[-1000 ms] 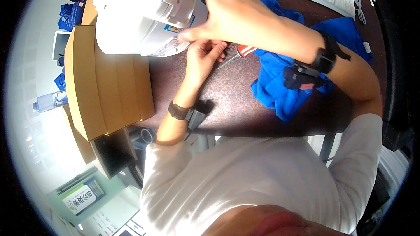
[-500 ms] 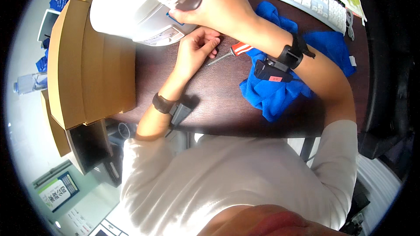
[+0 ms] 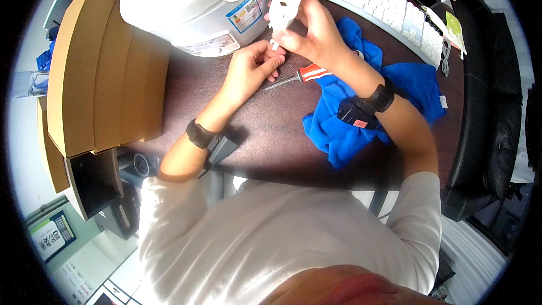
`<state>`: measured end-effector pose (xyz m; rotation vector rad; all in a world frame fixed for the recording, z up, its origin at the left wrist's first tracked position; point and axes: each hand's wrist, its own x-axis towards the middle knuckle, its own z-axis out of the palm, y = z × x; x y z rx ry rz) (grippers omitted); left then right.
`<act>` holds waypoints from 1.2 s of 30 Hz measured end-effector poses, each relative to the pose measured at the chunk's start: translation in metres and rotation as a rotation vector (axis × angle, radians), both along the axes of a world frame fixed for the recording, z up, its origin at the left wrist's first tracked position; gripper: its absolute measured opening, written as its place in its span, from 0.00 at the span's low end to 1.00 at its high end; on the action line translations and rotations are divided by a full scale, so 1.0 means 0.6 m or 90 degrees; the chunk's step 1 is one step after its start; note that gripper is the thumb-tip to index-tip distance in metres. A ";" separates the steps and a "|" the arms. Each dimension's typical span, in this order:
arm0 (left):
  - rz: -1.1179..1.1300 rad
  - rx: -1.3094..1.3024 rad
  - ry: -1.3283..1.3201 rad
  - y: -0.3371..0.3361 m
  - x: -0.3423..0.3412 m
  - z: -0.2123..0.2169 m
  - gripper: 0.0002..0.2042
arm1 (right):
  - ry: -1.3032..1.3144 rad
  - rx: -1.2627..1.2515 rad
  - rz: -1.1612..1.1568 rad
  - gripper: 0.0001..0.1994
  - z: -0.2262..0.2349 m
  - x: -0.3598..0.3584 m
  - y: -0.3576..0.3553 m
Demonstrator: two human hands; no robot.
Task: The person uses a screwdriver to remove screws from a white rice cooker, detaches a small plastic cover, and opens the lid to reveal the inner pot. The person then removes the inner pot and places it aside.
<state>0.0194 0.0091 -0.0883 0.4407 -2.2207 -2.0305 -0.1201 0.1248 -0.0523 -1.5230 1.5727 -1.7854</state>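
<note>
- A stack of brown cardboard boxes point(image 3: 99, 62) is seen at the far left of the dark desk point(image 3: 265, 141), just beside a large white appliance point(image 3: 192, 0) that looks like a rice cooker; since a second ago this appliance has slid upward and leftward in the view and is no longer held by either hand
- The left hand point(image 3: 251, 70) is rested on the desk below the appliance, fingers loosely curled and pressed together at the tips; whether something small is pinched there cannot be told, though its fingertips are brought up to the lower end of the white part
- A small white plastic part point(image 3: 282, 8) is now held up clear of the appliance, where half a second ago the same hand was laid against the appliance's body; it is judged that the part has been taken off and is being looked over
- The right hand point(image 3: 313, 36) is closed around that part, thumb and fingers pinching it from the sides, well above the desk
- A screwdriver point(image 3: 299, 76) with a red and white handle is left lying on the desk, untouched, between the two wrists
- A blue cloth point(image 3: 361, 118) is spread under the right forearm, and a white keyboard point(image 3: 372, 0) is set along the far edge at the right
</note>
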 end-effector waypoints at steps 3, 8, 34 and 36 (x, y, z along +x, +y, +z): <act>0.007 0.025 0.003 -0.001 0.001 -0.002 0.06 | -0.072 -0.013 0.074 0.35 -0.012 -0.004 0.004; 0.030 0.074 0.016 -0.004 0.001 -0.006 0.06 | -0.320 -0.044 0.167 0.33 -0.011 0.001 0.012; 0.114 -0.065 0.123 0.001 0.017 0.019 0.06 | 0.105 0.260 -0.269 0.30 -0.004 0.004 0.017; 0.120 -0.055 0.121 0.001 0.019 0.023 0.06 | 0.255 0.381 -0.350 0.32 -0.007 0.005 0.018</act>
